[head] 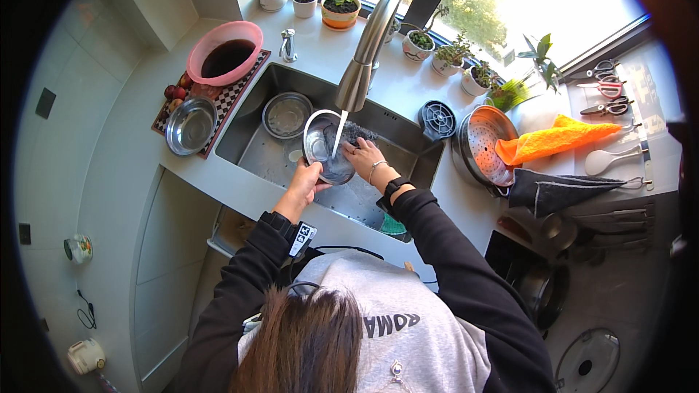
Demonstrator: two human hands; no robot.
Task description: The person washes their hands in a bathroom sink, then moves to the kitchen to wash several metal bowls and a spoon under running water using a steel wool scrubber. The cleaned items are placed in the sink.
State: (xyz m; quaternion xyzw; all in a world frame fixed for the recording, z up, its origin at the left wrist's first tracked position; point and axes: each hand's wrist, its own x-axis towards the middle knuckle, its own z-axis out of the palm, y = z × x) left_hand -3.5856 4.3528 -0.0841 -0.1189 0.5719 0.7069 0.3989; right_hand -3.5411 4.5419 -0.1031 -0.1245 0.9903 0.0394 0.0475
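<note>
My left hand [304, 184] grips the near rim of a stainless steel bowl [314, 144], which is tilted over the sink [256, 155]. In my right hand [365, 159] is a dark grey cloth [359, 132], pressed at the bowl's right edge. A stream of water [339, 134] runs from the brushed metal faucet [361, 68] into the bowl. Behind and left of it, another round metal bowl [288, 114] rests on the sink floor. A green scouring pad [392, 225] lies in the sink's near right corner, partly hidden. My right fingertips are partly hidden by the cloth.
Left of the sink, a pink basin [197, 63] of dark liquid and a metal bowl [191, 125] stand on a checkered mat [232, 97]. To the right are a black round-grilled fixture [437, 119] and a steamer pot [463, 144]. Potted plants [339, 8] line the window.
</note>
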